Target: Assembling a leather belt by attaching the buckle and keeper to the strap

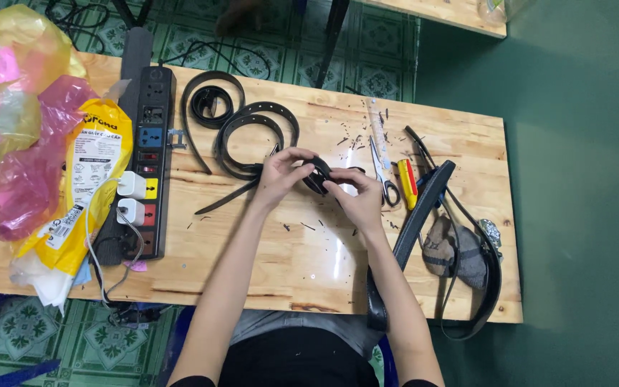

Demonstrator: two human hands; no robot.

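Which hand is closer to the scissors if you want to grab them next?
The right hand, probably. It sits just beside the scissors, which lie on the wooden table to its right. The left hand is farther away, on the other side of the black belt that both hands hold.

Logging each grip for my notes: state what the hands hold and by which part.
Both hands, left hand and right hand, hold a black belt by one end, pinched between the fingers of both; the exact part under them is hidden.

Glossy varnished wooden table [302, 265] catching the light, smooth black leather-look belt [317, 175] with a dull sheen, crinkly shiny yellow plastic bag [91, 179], bright metal scissors [381, 168], matt black plastic power strip [148, 143], rough grey cloth pouch [453, 247].
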